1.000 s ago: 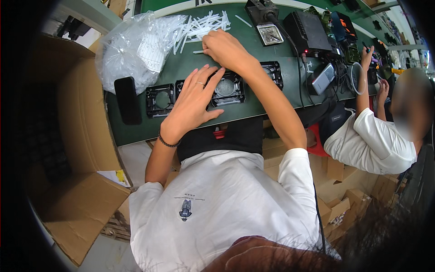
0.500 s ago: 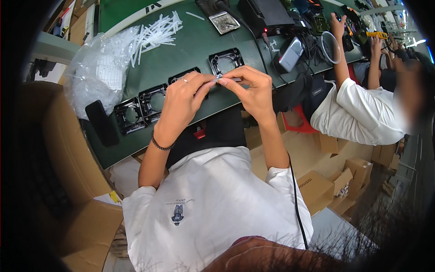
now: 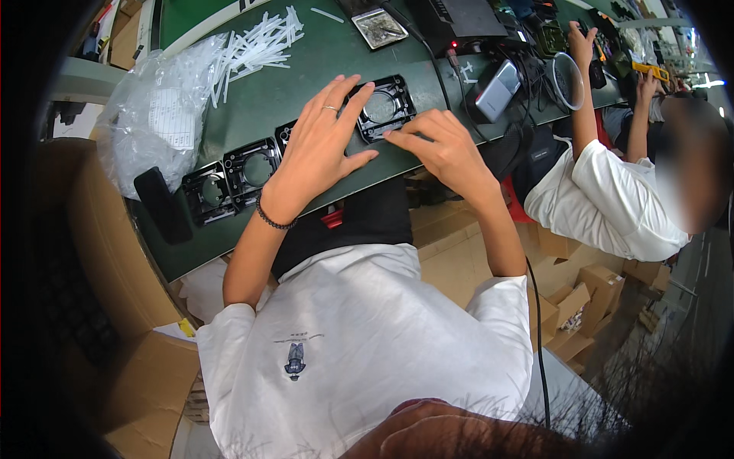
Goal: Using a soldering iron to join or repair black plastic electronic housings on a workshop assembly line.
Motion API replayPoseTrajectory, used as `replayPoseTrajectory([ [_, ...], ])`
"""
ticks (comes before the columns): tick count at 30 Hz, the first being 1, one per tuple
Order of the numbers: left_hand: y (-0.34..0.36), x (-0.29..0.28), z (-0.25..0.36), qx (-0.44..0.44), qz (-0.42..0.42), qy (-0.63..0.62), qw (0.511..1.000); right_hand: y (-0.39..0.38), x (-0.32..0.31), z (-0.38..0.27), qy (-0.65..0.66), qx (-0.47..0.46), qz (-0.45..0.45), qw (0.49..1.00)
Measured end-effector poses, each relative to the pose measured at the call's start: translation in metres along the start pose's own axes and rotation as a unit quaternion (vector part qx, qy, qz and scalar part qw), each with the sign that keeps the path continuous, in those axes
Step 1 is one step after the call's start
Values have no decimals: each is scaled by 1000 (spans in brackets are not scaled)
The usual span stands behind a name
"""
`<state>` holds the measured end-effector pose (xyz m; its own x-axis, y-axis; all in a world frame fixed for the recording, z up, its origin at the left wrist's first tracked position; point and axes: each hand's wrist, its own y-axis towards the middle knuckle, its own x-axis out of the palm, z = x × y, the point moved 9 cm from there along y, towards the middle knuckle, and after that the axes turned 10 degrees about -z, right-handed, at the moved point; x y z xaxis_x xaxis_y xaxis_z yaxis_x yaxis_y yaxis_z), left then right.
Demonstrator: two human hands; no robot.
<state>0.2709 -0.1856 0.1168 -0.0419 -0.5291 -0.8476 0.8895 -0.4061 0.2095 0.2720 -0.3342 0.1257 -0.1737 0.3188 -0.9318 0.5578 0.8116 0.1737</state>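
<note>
A square black plastic frame with a round opening (image 3: 399,122) lies on the green work table in front of me. At its near edge my right hand (image 3: 447,153) has thumb and index finger pinched together; whatever small pale bit is at the tips is too small to name. My left hand (image 3: 317,145) is spread open, its fingertips by the left side of that frame, holding nothing. Left of it lie more such black frames in a row: one frame (image 3: 252,170), an end frame (image 3: 205,195), and one mostly hidden under my left hand.
White plastic strips (image 3: 256,52) are heaped beside a clear plastic bag (image 3: 145,122). A black phone-like slab (image 3: 163,206) lies at the table's left end. Farther back are a small metal tray (image 3: 380,29), a black box (image 3: 459,29) and a grey device (image 3: 497,90). A co-worker (image 3: 612,191) sits at right.
My hands were together, pinching a small piece in front of the black frame. They have parted: the left has opened and moved up, the right has shifted to the frame's near edge.
</note>
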Motion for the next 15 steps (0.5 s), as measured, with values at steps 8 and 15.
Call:
replayPoseTrajectory([
  [8, 5, 15, -14, -11, -62, -34, 997, 4, 27, 9, -56, -39, -46, 997],
  [15, 7, 17, -14, -4, -52, -44, 998, 1, 25, 14, -47, -34, -38, 998],
])
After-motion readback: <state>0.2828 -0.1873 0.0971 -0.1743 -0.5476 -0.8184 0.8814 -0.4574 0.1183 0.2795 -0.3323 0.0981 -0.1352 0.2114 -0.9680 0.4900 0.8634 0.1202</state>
